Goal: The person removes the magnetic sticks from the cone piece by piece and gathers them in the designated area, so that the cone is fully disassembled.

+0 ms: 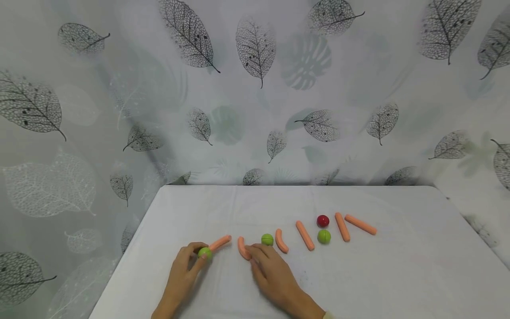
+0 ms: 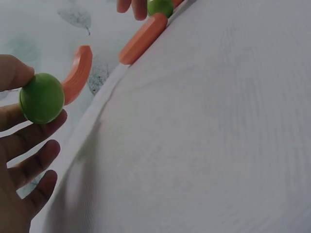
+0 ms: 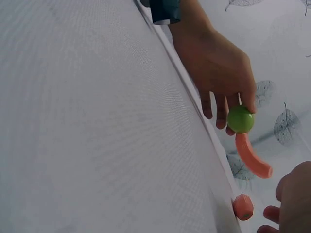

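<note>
My left hand [image 1: 184, 269] pinches a small green ball [image 1: 205, 254] with a thin seam between thumb and fingers. A curved orange sausage-shaped piece [image 3: 250, 156] extends from the ball's far side, touching it. To the right, my right hand [image 1: 275, 275] is over the white table, its fingertips close to a second curved orange piece [image 1: 241, 248]. In the right wrist view a gap shows between the fingers and that piece's end [image 3: 243, 208]. From the left wrist view, two of the right hand's fingertips [image 2: 139, 8] hang beside another green ball [image 2: 161, 7].
Further right on the white table [image 1: 378, 274] lie a green ball [image 1: 267, 239], a curved orange piece [image 1: 281, 241], straight orange sticks [image 1: 305, 235], a red ball [image 1: 323, 221] and another green ball [image 1: 324, 236]. A leaf-patterned curtain [image 1: 255, 102] hangs behind the table.
</note>
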A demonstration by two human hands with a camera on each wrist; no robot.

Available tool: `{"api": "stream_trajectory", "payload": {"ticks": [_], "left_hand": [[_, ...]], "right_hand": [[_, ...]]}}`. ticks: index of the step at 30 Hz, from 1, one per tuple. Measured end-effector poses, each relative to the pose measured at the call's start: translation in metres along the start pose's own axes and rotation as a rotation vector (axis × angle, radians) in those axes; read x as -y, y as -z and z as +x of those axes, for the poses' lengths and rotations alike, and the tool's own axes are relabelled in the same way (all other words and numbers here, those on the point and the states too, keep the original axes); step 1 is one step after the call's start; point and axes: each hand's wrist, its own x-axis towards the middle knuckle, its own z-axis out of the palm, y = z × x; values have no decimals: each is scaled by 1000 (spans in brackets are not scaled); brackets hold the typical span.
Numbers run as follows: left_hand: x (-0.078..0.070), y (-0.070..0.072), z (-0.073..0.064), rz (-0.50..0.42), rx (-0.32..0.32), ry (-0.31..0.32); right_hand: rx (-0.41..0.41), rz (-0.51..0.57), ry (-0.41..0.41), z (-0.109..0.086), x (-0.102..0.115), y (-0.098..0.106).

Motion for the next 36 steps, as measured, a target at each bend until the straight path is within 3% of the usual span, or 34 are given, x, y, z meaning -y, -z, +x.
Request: {"api": "stream_trajectory", "payload": {"ticks": [5, 9, 17, 22, 30, 36], "left_hand": [[-3, -2, -2, -152, 48, -41], [-5, -6, -2, -215, 103, -92], [-12, -12, -6, -243, 185, -108], [-17, -14, -8, -274, 225, -122], [-28, -27, -3, -338, 310, -243], [-41, -40, -2, -357, 358, -316]], "right_hand": [[-107, 63, 20, 0, 1, 0], [-115, 106, 36, 1, 2, 2], [-28, 187, 24, 0, 5, 5], [-22, 201, 46, 0, 7, 5], [-30, 262, 121, 5, 3, 10], [67, 322, 63, 2, -1, 30]]}}
